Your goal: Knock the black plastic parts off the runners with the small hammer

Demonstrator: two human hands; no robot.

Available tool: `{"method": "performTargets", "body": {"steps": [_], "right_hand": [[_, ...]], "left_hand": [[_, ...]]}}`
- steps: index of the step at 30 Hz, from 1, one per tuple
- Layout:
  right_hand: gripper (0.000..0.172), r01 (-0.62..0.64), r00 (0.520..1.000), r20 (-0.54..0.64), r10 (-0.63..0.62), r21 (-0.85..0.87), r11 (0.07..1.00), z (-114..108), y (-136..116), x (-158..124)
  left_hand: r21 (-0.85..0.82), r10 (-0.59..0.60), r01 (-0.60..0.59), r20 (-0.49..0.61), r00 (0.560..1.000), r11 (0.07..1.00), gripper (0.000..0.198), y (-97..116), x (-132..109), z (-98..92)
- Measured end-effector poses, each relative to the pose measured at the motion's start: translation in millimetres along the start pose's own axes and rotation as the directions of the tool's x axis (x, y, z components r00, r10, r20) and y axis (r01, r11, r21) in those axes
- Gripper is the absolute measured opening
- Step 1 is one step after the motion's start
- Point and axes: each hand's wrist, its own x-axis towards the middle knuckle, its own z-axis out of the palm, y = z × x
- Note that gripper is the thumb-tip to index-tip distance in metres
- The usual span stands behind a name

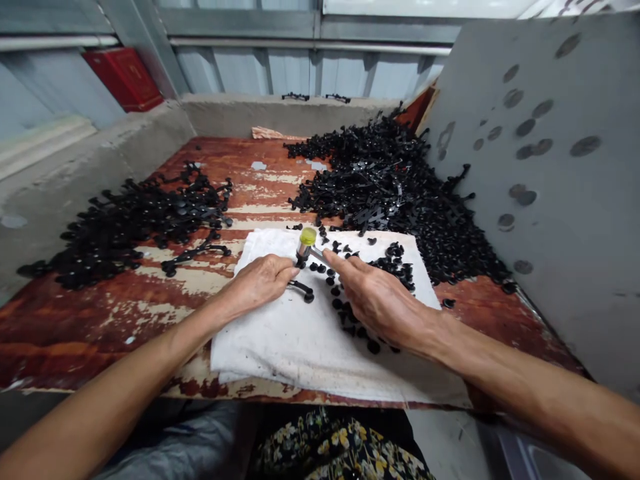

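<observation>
Unlabelled yellow-headed mallet (306, 244), no writing

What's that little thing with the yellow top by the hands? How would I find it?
Start at the white cloth spread on the worn red board. Near its far edge the left hand and right hand meet, and the small mallet stands between their fingertips. Its yellow-green head and shiny metal neck set it apart; the loose pieces around it are all black.
</observation>
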Motion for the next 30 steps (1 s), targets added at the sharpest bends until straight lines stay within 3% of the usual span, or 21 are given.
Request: {"method": "performTargets", "body": {"steps": [5,11,14,17,18,20,21,22,23,24,26,27,28,30], "right_hand": [[0.069,0.139,0.987,0.125,-0.105,-0.307,0.942,0.3,4.9,2.4],[0.064,0.130,0.989,0.109,-0.099,-0.336,0.933,-2.6,4.8,3.2],[0.055,0.129,0.980,0.177,-0.095,-0.189,0.973,-9.7,1.8,3.2],[0.047,-0.074,0.997,-0.006,0.075,0.137,0.988,-28.2,-1.1,0.4],[0.046,-0.170,0.980,-0.056,0.193,0.280,0.945,-36.4,-1.0,-1.4],[0.049,-0.285,0.918,-0.072,0.390,0.562,0.776,-53.2,2.7,-6.5],[0.049,-0.283,0.888,-0.084,0.452,0.675,0.682,-60.9,6.5,-9.8],[0.049,-0.261,0.861,-0.101,0.499,0.755,0.602,-67.6,11.7,-13.9],[0.048,-0.232,0.831,-0.127,0.541,0.805,0.546,-72.9,18.3,-18.5],[0.046,-0.218,0.799,-0.146,0.584,0.835,0.506,-76.8,25.8,-23.9],[0.046,-0.199,0.732,-0.154,0.663,0.883,0.425,-80.1,43.0,-35.9],[0.045,-0.176,0.707,-0.159,0.690,0.904,0.389,-79.8,51.6,-42.1],[0.043,-0.182,0.691,-0.134,0.711,0.919,0.350,-78.7,59.7,-48.3],[0.039,-0.187,0.676,-0.090,0.731,0.939,0.289,-75.2,72.7,-59.4]], "left_hand": [[-0.010,0.016,-0.016,-0.021,1.000,1.000,0.033,-0.5,-0.8,-1.3],[0.006,0.022,-0.022,-0.049,0.999,1.000,0.035,2.6,-3.2,5.9],[-0.008,0.020,-0.021,-0.066,0.998,1.000,0.034,3.0,-2.7,-0.1],[-0.030,-0.076,0.072,-0.148,0.986,0.997,0.028,1.1,0.8,-38.7],[-0.038,-0.131,0.126,-0.203,0.970,0.991,0.026,0.2,2.8,-58.1],[-0.022,-0.251,0.262,-0.370,0.895,0.965,0.026,-1.4,7.6,-97.3],[0.034,-0.240,0.293,-0.485,0.841,0.955,0.026,-2.0,10.1,-112.5],[0.074,-0.206,0.333,-0.656,0.726,0.940,0.023,-2.4,12.3,-122.0],[0.127,-0.126,0.326,-0.747,0.652,0.937,0.020,-2.3,14.1,-124.6],[0.202,-0.023,0.280,-0.774,0.633,0.938,0.018,-2.0,15.3,-119.7],[0.346,0.167,0.112,-0.681,0.713,0.931,0.016,-0.2,15.3,-90.9],[0.402,0.246,-0.006,-0.548,0.799,0.916,0.021,1.1,14.0,-70.4],[0.426,0.307,-0.114,-0.417,0.856,0.898,0.028,2.3,12.0,-48.9],[0.438,0.353,-0.225,-0.235,0.906,0.870,0.034,4.2,5.8,-11.6]]}}
